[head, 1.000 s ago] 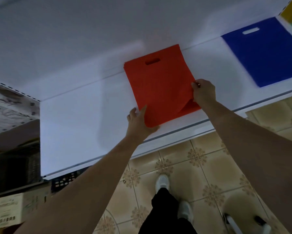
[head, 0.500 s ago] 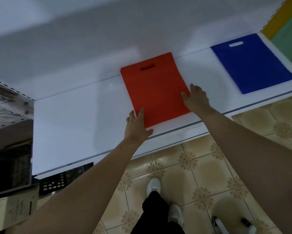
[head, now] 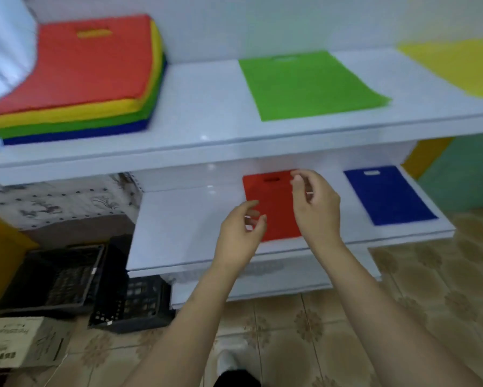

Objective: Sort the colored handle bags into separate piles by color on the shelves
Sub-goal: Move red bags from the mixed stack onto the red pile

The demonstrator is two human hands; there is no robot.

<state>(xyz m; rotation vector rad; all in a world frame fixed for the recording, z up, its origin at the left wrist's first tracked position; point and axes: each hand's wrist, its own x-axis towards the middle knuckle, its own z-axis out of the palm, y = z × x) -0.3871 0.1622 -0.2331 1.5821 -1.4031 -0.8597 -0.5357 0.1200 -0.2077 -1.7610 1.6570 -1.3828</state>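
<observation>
The red bag point(head: 273, 208) lies flat on the lower shelf point(head: 178, 227), its long side running from front to back and its handle hole at the far end by the wall. Both hands are above it and hold nothing. The left hand point(head: 238, 236) has loosely bent fingers, and so does the right hand point(head: 317, 208), which hides part of the bag. A blue bag point(head: 388, 195) lies to the right, pointing the same way. On the upper shelf point(head: 206, 113) are a green bag point(head: 307, 85), a yellow bag point(head: 458, 65) cut off at the edge, and a mixed stack point(head: 75, 79) with red on top. The stack looks blurry, so I cannot count its bags.
</observation>
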